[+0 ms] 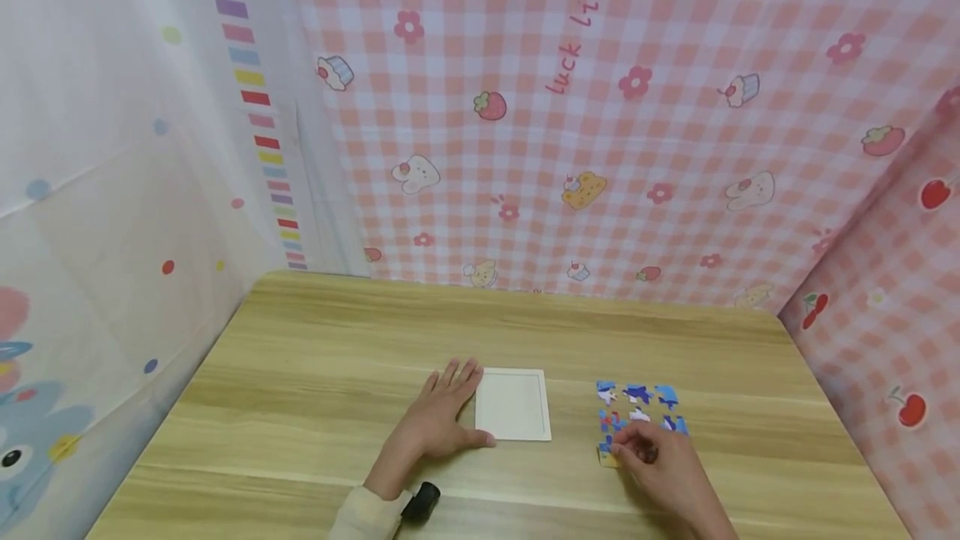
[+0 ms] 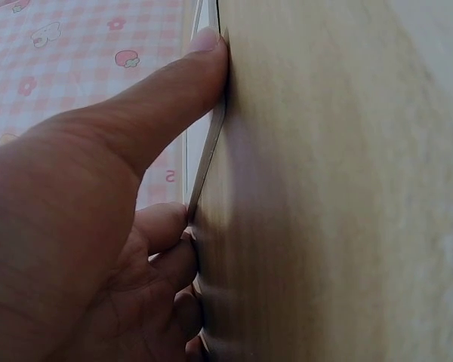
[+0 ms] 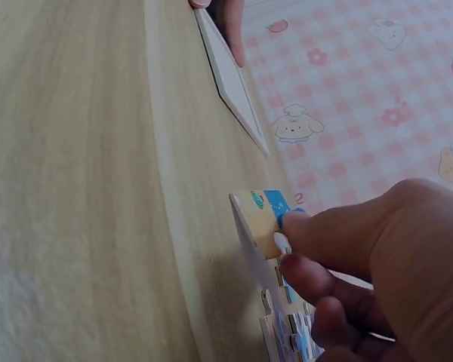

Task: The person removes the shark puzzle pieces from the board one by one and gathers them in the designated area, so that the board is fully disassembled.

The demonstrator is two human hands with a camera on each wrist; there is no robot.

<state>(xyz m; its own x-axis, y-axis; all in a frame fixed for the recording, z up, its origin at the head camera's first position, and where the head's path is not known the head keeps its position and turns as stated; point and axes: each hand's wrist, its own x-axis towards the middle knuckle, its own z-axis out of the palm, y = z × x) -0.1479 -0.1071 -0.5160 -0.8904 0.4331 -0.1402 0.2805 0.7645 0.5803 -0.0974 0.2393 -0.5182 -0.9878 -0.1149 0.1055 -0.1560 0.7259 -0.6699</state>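
Note:
A square white puzzle tray (image 1: 513, 407) with a thin inner border lies flat on the table. My left hand (image 1: 442, 415) rests at the tray's left side, fingers extended, its thumb (image 2: 204, 64) touching the near edge. To the right, my right hand (image 1: 660, 461) pinches a yellow-and-blue puzzle piece (image 3: 257, 215) between thumb and fingertips. That piece is tilted up from the table in the right wrist view. Several other puzzle pieces (image 1: 637, 394), blue, white and red, lie in loose rows just beyond the right hand, which partly hides them.
The wooden table (image 1: 337, 340) carries the tray and the pieces. A pink checked cloth (image 1: 525, 148) hangs behind it, another stands at the right, and a white patterned cloth (image 1: 112, 148) at the left. A black strap-like device (image 1: 421, 502) sits at the left wrist.

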